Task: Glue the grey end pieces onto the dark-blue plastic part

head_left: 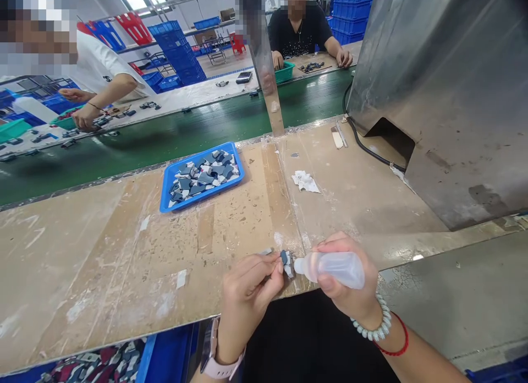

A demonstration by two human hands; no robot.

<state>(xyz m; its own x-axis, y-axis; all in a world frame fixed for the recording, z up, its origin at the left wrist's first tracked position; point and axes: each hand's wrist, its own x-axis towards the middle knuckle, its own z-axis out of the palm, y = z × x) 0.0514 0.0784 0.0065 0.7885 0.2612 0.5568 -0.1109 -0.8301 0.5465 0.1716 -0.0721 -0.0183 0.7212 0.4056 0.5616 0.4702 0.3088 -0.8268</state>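
My left hand (246, 292) pinches a small dark blue and white part (285, 260) at the near edge of the worn wooden bench (103, 251). My right hand (350, 284) grips a translucent squeeze bottle (336, 267) lying sideways, its nozzle touching the small part. A blue tray (165, 187) heaped with several similar blue and white parts sits farther back on the bench, left of centre.
A crumpled white scrap (306, 181) lies right of the tray. A large metal housing (449, 91) with a black cable (367, 146) fills the right. A green conveyor belt (165, 135) runs behind the bench; two other people work across it. A blue bin (103, 364) sits below the bench.
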